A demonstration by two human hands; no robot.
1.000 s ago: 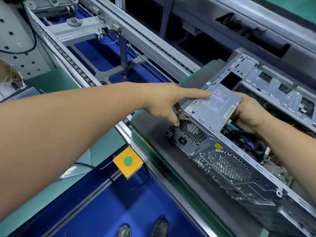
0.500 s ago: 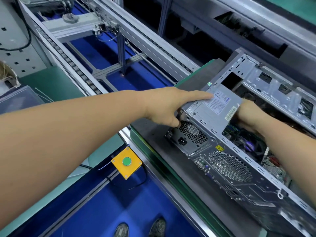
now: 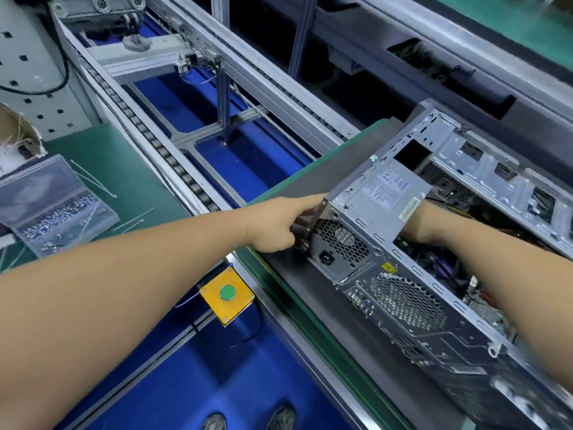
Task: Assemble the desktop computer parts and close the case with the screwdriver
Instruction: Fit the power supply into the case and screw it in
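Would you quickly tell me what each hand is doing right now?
Left hand: index finger straight, other fingers gripping the rear corner of the power supply.
Right hand: mostly hidden behind the power supply; grip cannot be told.

The open computer case (image 3: 418, 305) lies on a grey pallet (image 3: 313, 193). On the green tabletop (image 3: 130, 181) lie a screw box (image 3: 55, 206) and cable ties (image 3: 93, 178).

A yellow button box (image 3: 227, 295) hangs beside the conveyor rail (image 3: 161, 144); cable ties (image 3: 93, 178) lie leftward.

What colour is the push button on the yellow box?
Green; the push button shows clearly in the head view.
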